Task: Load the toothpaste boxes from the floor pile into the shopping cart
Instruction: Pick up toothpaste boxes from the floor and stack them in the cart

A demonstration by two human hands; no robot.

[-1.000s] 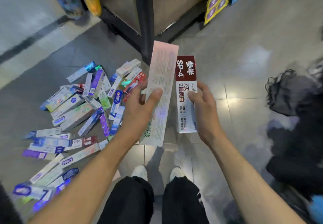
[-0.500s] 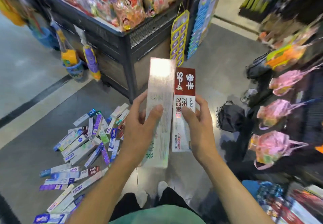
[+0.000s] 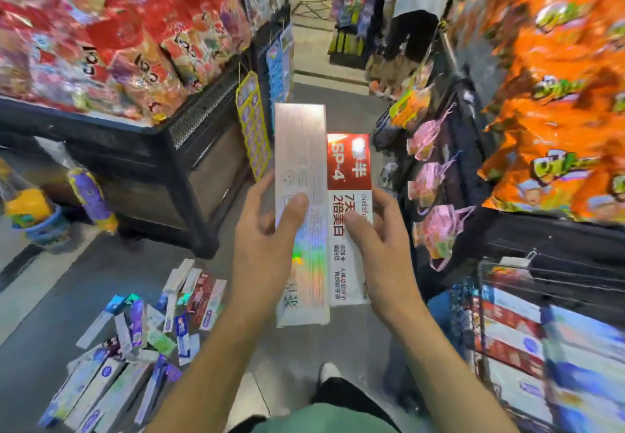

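Your left hand (image 3: pixel 267 240) grips the silver box (image 3: pixel 301 175), your right hand (image 3: pixel 378 246) the red-and-white box (image 3: pixel 350 229), edges touching; floor pile (image 3: pixel 135 338) lower left, cart (image 3: pixel 541 331) right, open aisle floor (image 3: pixel 324 87) between shelves beyond

Bare grey floor (image 3: pixel 294 348) runs up the middle and continues far along the aisle. On the left a black metal display bin heaped with red snack bags (image 3: pixel 189 148) hems it in. On the right a black rack hung with pink bagged toys (image 3: pixel 436 189) and orange snack packs (image 3: pixel 554 94) crowds close. A scattered pile of toothpaste boxes (image 3: pixel 135 348) covers the near-left floor. A wire shopping cart holding stacked boxes (image 3: pixel 507 284) fills the near right. A standing person (image 3: pixel 416 10) blocks the far aisle.
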